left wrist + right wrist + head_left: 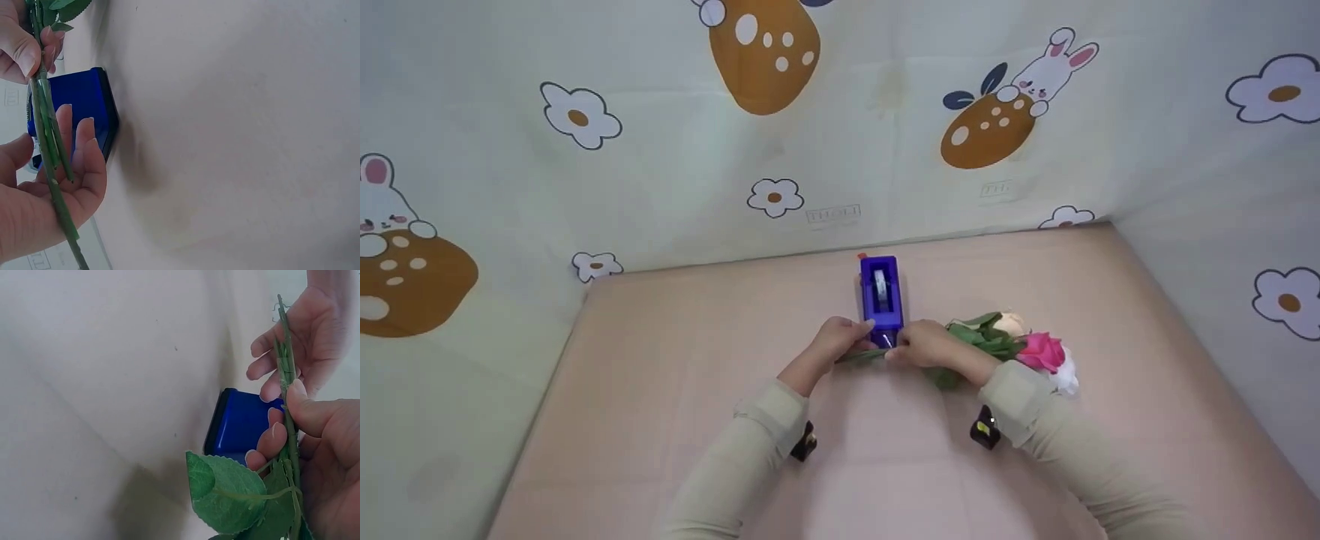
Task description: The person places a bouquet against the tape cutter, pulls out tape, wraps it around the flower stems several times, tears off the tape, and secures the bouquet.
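My right hand [926, 343] pinches the green stems [289, 419] of a bunch of artificial flowers between thumb and fingers. The blooms, a pink rose [1042, 351], a white flower [1065, 375] and a peach one [1010, 324], lie to the right, partly behind the forearm. Clear tape [45, 90] is wrapped round the stems just past the right thumb. My left hand [67, 180] lies behind the bare stem ends with its fingers loosely bent and its thumb apart from them. A blue tape dispenser [881, 296] with a tape roll stands right behind both hands.
The pinkish table [682, 405] meets a pale cloth wall [660, 187] printed with rabbits and flowers along the back and sides. Small black devices [985, 429] show beside both sleeve cuffs. Green leaves [230, 495] spread below the right hand in its wrist view.
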Demonstrator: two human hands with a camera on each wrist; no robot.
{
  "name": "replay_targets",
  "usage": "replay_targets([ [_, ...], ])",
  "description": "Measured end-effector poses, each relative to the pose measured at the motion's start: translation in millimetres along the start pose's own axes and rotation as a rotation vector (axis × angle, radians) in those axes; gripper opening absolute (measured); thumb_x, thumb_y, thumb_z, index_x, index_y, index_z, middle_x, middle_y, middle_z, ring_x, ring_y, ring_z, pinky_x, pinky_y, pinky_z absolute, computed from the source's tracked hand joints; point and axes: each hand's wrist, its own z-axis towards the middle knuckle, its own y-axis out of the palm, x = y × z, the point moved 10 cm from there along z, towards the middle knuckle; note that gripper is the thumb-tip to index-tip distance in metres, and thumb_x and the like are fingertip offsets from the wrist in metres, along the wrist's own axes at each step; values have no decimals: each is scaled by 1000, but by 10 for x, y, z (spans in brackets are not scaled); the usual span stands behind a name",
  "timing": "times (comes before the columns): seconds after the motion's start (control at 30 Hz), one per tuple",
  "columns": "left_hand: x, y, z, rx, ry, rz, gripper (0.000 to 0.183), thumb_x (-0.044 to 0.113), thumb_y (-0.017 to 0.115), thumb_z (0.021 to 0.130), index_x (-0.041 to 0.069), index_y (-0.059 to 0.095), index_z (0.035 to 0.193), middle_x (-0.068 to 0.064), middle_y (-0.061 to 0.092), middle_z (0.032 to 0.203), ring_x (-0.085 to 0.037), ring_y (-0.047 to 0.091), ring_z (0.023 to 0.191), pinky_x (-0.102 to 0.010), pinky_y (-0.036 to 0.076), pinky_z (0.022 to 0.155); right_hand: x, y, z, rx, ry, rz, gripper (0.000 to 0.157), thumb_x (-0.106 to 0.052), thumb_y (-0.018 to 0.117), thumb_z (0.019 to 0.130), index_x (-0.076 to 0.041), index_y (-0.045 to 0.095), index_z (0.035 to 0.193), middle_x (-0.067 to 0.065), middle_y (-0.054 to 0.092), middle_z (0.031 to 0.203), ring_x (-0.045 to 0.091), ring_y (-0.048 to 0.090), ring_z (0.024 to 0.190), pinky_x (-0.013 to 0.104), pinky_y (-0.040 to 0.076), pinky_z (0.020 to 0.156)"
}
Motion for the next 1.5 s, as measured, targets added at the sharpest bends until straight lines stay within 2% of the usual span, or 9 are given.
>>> replay_targets([
  [0.57,16,-55,47,6,-5,92,37,34,62,85,-3,62,91,-3,58,69,-11,47,62,-22,37,57,127,50,50,-6,78,62,31,-27,65,84,1,63,73,2,50,62,15,43,58,25,35,53],
  [0.7,13,-69,99,-8,-29,138,36,35,64,84,0,65,90,-2,62,71,-12,49,66,-24,39,64,214,102,71,-35,130,117,32,-29,64,85,2,65,78,2,52,65,15,45,60,24,36,55],
  [0.87,20,-60,135,-35,-38,159,34,33,64,82,0,67,89,-5,67,77,-13,55,73,-29,44,77,308,153,100,-78,192,167,31,-30,64,84,-4,58,69,0,48,61,14,43,60,24,34,54],
  [1.1,35,-140,126,21,-42,212,34,35,68,80,2,66,85,-6,67,78,-16,55,72,-31,46,74,368,229,117,-126,260,235,34,-29,64,85,-8,51,61,-1,44,54,14,41,55,26,35,55],
  [1.2,56,-139,119,16,-28,200,30,31,68,81,2,64,85,-10,68,85,-20,61,79,-34,48,77,367,286,119,-139,233,121,33,-30,64,85,-6,57,64,0,49,57,15,42,58,33,38,73],
  [1.3,83,-123,117,5,-11,183,26,27,68,82,2,62,86,-14,68,91,-24,63,85,-37,50,80,356,325,113,-125,173,-5,30,-31,64,84,-3,64,72,3,59,65,16,46,62,44,33,87],
  [1.33,90,-117,119,2,-7,187,26,27,68,82,2,62,86,-15,68,92,-25,64,86,-37,50,80,355,334,110,-119,153,-38,30,-32,64,84,-3,65,73,3,60,67,16,46,63,46,30,89],
  [1.5,81,-93,123,-5,-4,196,30,29,67,82,0,63,90,-15,68,94,-23,63,84,-36,50,79,365,319,92,-84,106,-12,31,-30,63,85,-2,65,72,4,61,67,16,46,62,44,30,86],
])
